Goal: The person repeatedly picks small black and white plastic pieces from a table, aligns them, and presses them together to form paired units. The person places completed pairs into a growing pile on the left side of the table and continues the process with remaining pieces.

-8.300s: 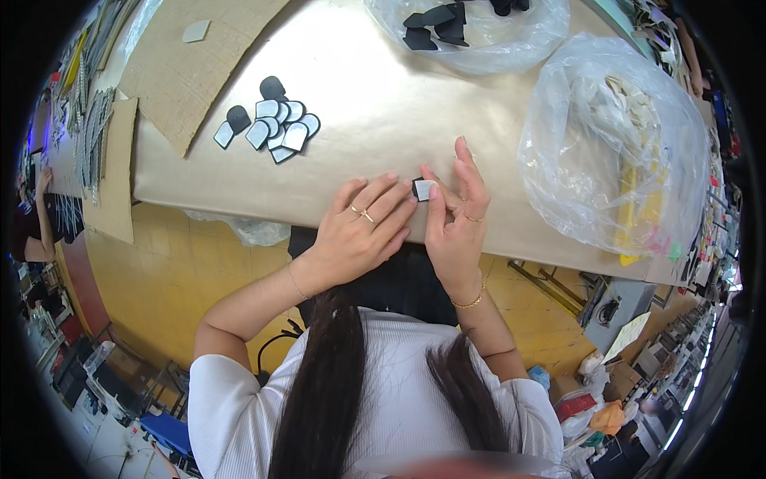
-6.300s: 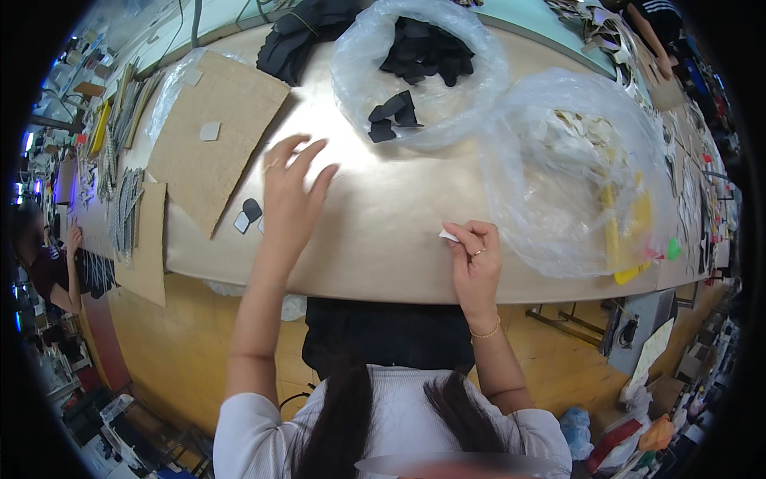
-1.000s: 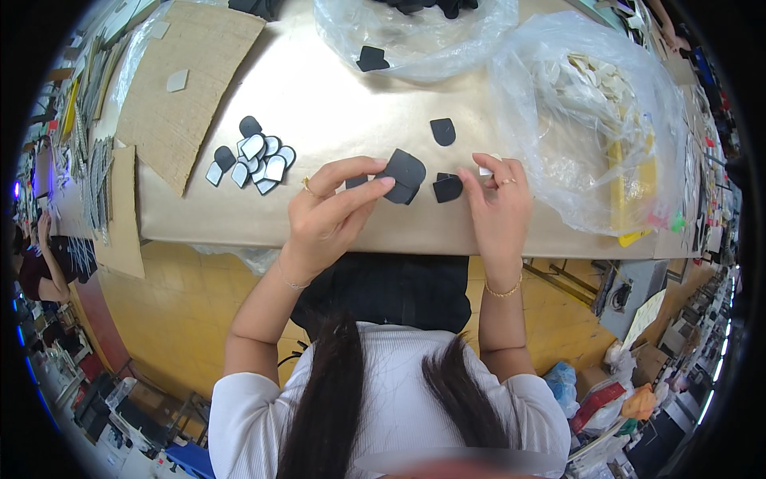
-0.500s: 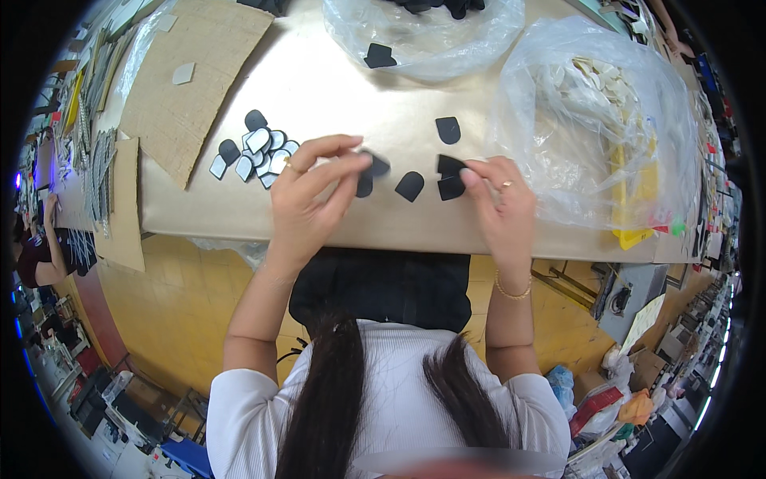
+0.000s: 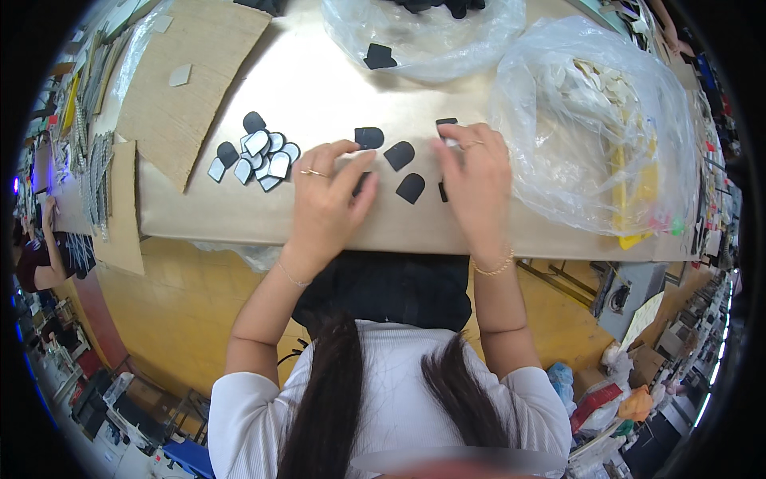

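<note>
Flat black pieces, each rounded at one end, lie spread on the table between my hands. My left hand [image 5: 323,191] is open, thumb and forefinger apart, over a partly hidden black piece; its fingertips are beside another black piece [image 5: 369,138]. Two more pieces, an upper black piece [image 5: 399,156] and a lower black piece [image 5: 410,188], lie between the hands. My right hand [image 5: 479,172] has its fingers bent and parted near a far black piece [image 5: 446,122], which they partly cover. The edge of one more piece shows beside its thumb.
Left of my hands is a pile of white-faced pieces with dark edges [image 5: 257,144]. A cardboard sheet [image 5: 179,104] lies beyond it. A clear bag of black pieces [image 5: 431,48] is at the back, and a bag of pale pieces [image 5: 590,120] over a yellow tray [image 5: 634,191] at right.
A black piece from my left fingers now lies on the table farther back. Another lies between the hands, and my right hand has moved left and away from me, no longer pinching a piece.
</note>
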`<state>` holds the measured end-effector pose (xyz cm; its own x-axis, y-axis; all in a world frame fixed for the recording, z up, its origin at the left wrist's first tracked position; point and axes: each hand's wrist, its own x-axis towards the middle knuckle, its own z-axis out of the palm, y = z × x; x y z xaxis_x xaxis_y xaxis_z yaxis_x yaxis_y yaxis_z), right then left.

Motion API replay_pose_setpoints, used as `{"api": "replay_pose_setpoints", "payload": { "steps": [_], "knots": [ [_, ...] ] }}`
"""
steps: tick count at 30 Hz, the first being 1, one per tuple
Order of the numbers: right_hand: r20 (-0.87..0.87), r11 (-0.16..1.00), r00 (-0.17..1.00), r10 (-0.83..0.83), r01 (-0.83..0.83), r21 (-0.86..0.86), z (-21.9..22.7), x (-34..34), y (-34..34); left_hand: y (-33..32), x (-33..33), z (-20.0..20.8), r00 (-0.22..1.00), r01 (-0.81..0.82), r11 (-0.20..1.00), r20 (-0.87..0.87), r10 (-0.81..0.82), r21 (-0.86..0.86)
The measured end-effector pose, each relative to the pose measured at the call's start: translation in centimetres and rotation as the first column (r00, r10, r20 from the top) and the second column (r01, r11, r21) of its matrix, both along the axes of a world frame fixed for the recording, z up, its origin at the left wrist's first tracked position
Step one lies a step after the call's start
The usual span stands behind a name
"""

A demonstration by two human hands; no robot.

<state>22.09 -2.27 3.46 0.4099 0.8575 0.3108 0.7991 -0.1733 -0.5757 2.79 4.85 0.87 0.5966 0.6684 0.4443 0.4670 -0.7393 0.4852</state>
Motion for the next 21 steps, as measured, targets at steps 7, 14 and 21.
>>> {"api": "replay_pose_setpoints", "payload": {
  "steps": [7,14,21],
  "knots": [
    [-0.191,0.981,0.978,-0.083,0.046,-0.191,1.2,2.8,-5.2,-3.1,4.4,1.0,0.986,0.168,0.974,0.011,-0.168,-0.153],
    [-0.291,0.989,0.957,-0.021,-0.023,-0.146,0.8,2.6,-6.2,-3.9,6.8,0.5,0.981,0.189,0.961,-0.005,-0.194,-0.203],
    [-0.537,0.951,0.834,0.126,-0.256,-0.173,1.3,3.0,-7.3,-4.6,4.8,0.9,0.962,0.256,0.949,0.144,-0.232,-0.182]
  ]
}}
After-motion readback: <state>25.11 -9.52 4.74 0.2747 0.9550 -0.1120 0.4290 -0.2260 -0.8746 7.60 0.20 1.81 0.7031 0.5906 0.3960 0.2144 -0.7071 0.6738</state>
